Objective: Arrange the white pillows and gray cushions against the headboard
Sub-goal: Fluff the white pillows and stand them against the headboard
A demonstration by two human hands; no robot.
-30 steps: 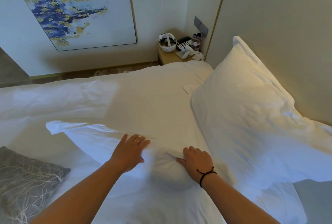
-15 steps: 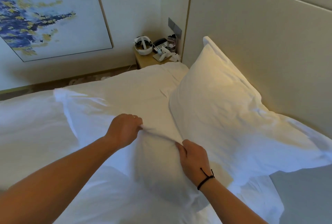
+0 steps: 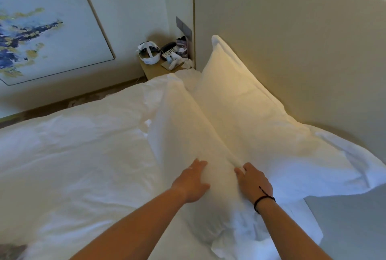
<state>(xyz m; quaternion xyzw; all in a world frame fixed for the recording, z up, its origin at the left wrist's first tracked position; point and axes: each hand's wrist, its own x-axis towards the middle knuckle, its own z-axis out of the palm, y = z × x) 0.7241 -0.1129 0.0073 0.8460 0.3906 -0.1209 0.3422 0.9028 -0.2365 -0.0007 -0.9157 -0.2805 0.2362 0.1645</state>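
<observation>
One white pillow [image 3: 261,126] leans against the beige headboard [image 3: 292,51]. A second white pillow [image 3: 186,126] stands on its long edge right in front of it, the two touching. My left hand [image 3: 192,182] presses flat against the near end of this second pillow on its left side. On the right side of that end, my right hand [image 3: 253,182], with a black wrist band, grips the top seam with curled fingers. A sliver of a gray cushion [image 3: 10,251] shows at the bottom left corner.
The white duvet [image 3: 73,155] covers the bed to the left. A wooden nightstand [image 3: 154,69] in the far corner holds a white headset [image 3: 149,55], a phone [image 3: 169,50] and small items. A large painting [image 3: 41,26] hangs on the left wall.
The second pillow has been lifted from lying flat on the duvet and swung up against the first pillow. My left hand went from pinching its cover to pressing flat.
</observation>
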